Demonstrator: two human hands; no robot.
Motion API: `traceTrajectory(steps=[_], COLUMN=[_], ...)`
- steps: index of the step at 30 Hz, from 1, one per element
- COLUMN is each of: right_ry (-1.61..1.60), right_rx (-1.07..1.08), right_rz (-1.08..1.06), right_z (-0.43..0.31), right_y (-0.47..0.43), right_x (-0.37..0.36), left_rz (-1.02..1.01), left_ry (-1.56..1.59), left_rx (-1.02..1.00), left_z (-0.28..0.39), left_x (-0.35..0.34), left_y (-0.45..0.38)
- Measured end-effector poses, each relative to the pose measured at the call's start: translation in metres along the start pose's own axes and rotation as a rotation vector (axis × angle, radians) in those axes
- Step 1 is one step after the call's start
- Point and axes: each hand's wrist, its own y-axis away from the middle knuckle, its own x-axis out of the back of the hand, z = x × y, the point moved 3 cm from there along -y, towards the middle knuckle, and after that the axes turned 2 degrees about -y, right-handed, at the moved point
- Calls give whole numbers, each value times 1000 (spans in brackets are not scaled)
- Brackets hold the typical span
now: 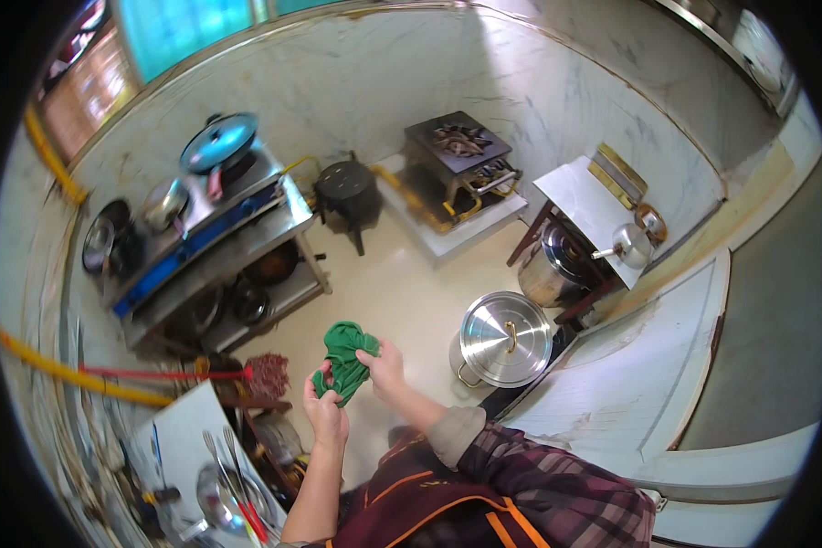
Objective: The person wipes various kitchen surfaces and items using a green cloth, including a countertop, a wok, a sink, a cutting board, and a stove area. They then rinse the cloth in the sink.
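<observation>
A crumpled green cloth hangs in the air in front of my body, above the tiled floor. My left hand grips its lower left end between thumb and fingers. With thumb and fingers, my right hand pinches the cloth's right side. Folds bunch between the two hands, and part of the fabric sticks up above them. Some of my left fingers are hidden behind the cloth.
At left stands a steel stove bearing a lidded pan. A large lidded steel pot is at right, near a small white table. Farther back are a low burner and a black stool-like stand. Steel bowl lies lower left.
</observation>
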Motion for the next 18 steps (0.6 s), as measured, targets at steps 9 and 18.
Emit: traceTrajectory(steps=[9,18], right_ry=[-340,330], right_rx=[202,547], right_rz=[-209,588], right_z=[-175,-277], right_y=[-138,-279], right_x=[1,113], left_rz=[-541,-697], left_ry=[430,149], left_rx=[693,943], left_z=[-49,-127], left_x=[-158,-324], left_y=[-184,-321])
